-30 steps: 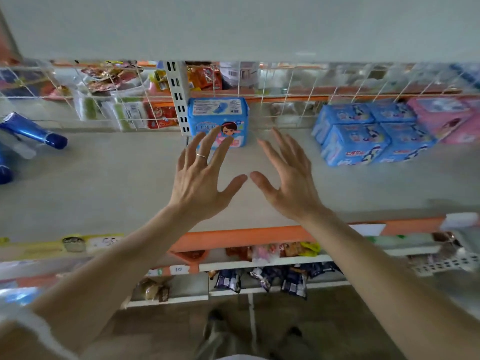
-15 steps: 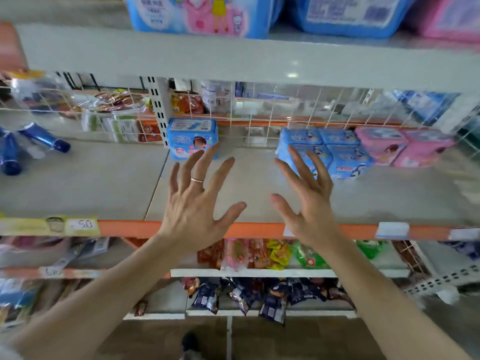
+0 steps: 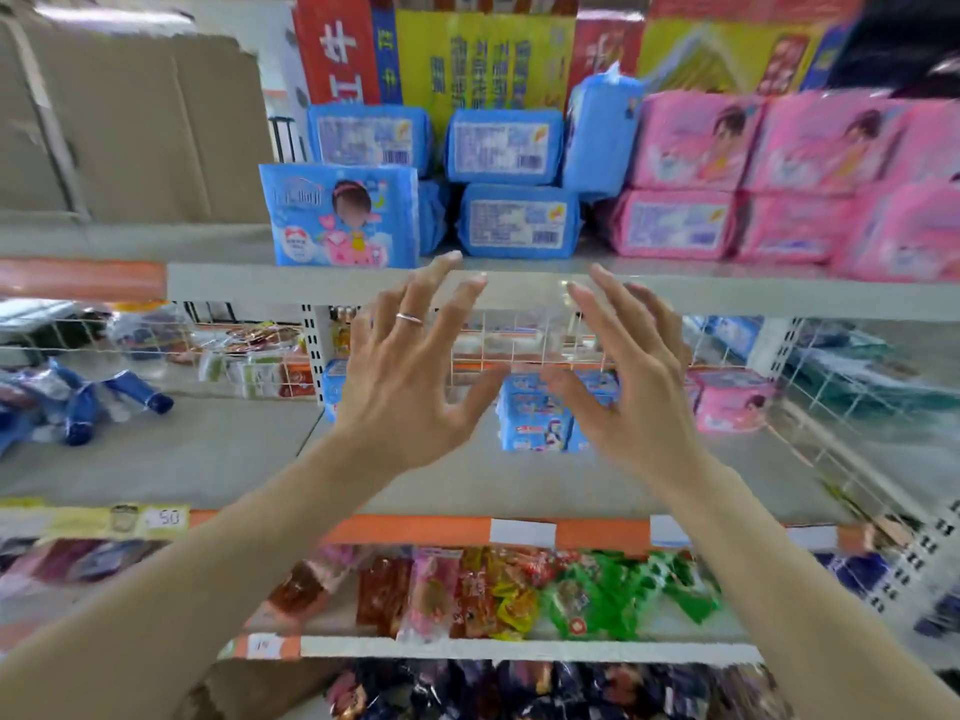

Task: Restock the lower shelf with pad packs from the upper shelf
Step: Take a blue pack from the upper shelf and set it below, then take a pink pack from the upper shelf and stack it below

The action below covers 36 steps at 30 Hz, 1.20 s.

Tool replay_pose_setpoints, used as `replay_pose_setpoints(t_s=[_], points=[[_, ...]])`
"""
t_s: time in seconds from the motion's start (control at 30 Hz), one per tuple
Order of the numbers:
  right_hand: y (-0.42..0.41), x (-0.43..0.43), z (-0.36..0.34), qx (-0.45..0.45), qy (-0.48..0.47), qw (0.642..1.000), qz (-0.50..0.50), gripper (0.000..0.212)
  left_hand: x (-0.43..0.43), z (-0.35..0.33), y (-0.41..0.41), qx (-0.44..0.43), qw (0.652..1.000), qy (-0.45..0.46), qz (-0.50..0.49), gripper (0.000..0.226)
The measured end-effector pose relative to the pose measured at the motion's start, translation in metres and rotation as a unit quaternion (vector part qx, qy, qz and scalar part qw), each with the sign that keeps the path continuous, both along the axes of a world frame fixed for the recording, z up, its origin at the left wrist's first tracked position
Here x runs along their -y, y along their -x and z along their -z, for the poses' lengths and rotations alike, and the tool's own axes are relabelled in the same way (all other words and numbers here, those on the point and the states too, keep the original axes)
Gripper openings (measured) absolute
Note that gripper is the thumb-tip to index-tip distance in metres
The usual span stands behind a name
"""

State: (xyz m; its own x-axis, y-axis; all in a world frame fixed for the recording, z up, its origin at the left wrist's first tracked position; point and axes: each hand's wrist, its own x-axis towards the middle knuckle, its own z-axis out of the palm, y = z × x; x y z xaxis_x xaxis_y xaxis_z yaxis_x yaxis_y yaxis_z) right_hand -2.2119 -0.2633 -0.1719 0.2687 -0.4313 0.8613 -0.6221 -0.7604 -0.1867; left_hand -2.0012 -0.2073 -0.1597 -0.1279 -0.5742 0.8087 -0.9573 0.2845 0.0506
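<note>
Blue pad packs (image 3: 511,220) and pink pad packs (image 3: 737,184) are stacked on the upper shelf (image 3: 727,298); one blue pack (image 3: 340,223) stands upright at its front edge. On the lower shelf (image 3: 234,454) lie a few blue packs (image 3: 535,423) and a pink pack (image 3: 732,402). My left hand (image 3: 410,366), wearing a ring, and my right hand (image 3: 628,376) are raised side by side with fingers spread, empty. Their fingertips reach the upper shelf's front edge, just below the blue packs.
Cardboard boxes (image 3: 124,122) stand at the upper left, and printed boxes (image 3: 488,49) behind the packs. Blue tubes (image 3: 83,402) lie on the lower shelf's left. A white wire grid (image 3: 519,340) backs that shelf. Snack bags (image 3: 493,595) fill the shelves below.
The view has tilted up, so the upper shelf's packs now show. Both hands have risen from over the lower shelf to the upper shelf's edge, still empty and spread.
</note>
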Motion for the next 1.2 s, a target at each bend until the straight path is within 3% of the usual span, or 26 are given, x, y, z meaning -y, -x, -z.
replay_pose_setpoints(t_s=[0.6, 1.03, 1.2], points=[[0.005, 0.085, -0.128, 0.001, 0.009, 0.996, 0.083, 0.084, 0.113, -0.122, 0.011, -0.002, 0.996, 0.075, 0.045, 0.066], [0.077, 0.151, -0.160, -0.038, -0.012, 0.985, 0.166, 0.081, 0.188, -0.133, 0.069, 0.025, 0.993, 0.065, 0.091, 0.069], [0.105, 0.193, -0.178, -0.114, -0.049, 0.975, 0.185, 0.086, 0.206, -0.131, 0.103, 0.031, 0.995, 0.061, 0.075, 0.070]])
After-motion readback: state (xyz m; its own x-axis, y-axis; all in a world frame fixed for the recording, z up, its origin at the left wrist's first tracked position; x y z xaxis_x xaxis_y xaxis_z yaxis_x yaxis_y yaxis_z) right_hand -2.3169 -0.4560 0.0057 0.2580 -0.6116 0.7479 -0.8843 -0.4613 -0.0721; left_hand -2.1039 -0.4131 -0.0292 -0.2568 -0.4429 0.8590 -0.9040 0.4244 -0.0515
